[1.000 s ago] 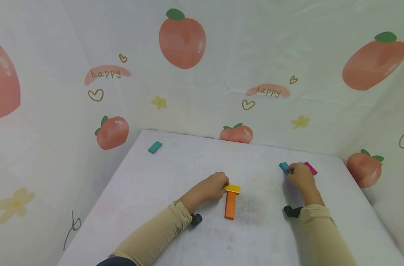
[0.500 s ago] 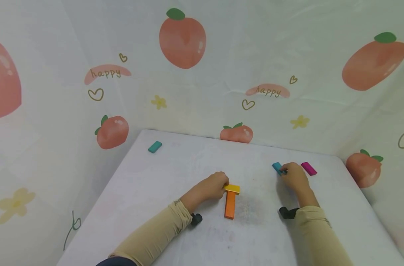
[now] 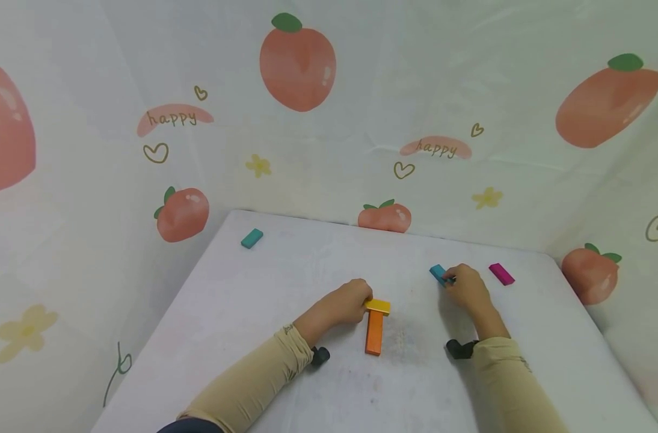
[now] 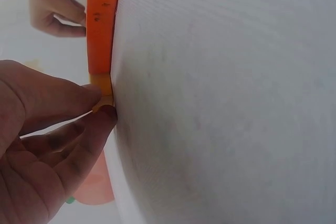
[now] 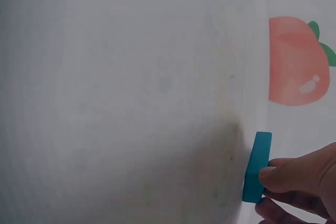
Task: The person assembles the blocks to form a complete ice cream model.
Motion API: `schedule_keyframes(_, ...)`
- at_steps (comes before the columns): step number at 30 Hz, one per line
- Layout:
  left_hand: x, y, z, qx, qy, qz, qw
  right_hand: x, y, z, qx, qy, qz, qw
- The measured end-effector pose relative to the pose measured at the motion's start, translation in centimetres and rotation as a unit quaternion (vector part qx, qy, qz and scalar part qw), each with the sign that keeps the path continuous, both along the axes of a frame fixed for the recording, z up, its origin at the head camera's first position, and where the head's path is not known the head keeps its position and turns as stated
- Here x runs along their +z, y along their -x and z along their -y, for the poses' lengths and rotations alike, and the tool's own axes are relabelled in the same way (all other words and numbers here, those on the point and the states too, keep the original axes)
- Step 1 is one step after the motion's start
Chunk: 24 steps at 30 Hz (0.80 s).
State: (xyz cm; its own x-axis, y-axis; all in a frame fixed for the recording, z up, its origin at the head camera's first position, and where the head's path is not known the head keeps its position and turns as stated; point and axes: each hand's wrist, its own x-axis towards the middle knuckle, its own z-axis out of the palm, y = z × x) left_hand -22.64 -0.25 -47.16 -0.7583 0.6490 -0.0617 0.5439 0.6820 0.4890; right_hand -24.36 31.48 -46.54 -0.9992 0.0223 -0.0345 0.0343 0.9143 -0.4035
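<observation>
My left hand [image 3: 346, 302] pinches the left end of a yellow block [image 3: 379, 307] between thumb and fingertips. That block lies crosswise at the far end of an orange block [image 3: 374, 332], so the two form a T on the table. In the left wrist view the thumb and finger meet over the yellow block [image 4: 102, 83], and the orange block [image 4: 102, 22] runs on from it. To the right, my right hand [image 3: 468, 290] grips a blue block [image 3: 438, 273] by its near end. The right wrist view shows the thumb pressed on the blue block's side [image 5: 257, 166].
A magenta block [image 3: 501, 274] lies to the right of my right hand. At the far left corner of the white table [image 3: 307, 264] is a teal block [image 3: 252, 238]. A white fruit-print cloth [image 3: 329, 162] stands behind the table. Black camera mounts [image 3: 460, 349] stick out from the wrists.
My right hand has moved left with the blue block, away from the magenta block, which now shows whole. The left hand and the yellow and orange blocks have stayed in place.
</observation>
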Motion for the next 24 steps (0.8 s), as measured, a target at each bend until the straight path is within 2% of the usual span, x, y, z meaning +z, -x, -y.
schedule_keyframes(11,0.0,0.1,0.0,-0.001,-0.002,0.003,1.0,-0.4,-0.4,1.8,0.024,-0.003,-0.03,0.9993)
schedule_keyframes(24,0.3,-0.1,-0.1,-0.005,-0.003,-0.001,1.0,-0.5,-0.7,3.1,0.05,0.004,-0.039,0.9979)
